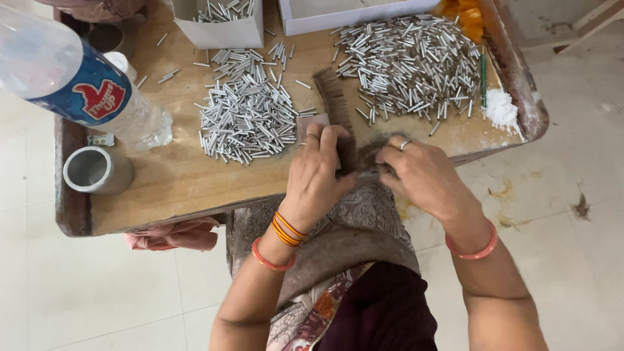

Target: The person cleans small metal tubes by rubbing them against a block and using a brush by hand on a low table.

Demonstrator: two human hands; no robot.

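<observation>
Your left hand (316,170) holds a strip of dark bristles (338,110) at its near end, fingers closed around it, right at the near edge of the wooden table (175,185). Your right hand (422,175) pinches a small tuft of dark fibre (372,155) just beside the strip, also at this edge. The strip runs away from you between two heaps of small metal tubes: one heap (246,120) to its left, a bigger heap (409,65) to its right. Only narrow bare wood stays around the strip. Far left of it, a metal cup (97,170) and a plastic bottle (71,75) stand near the table's left rim.
</observation>
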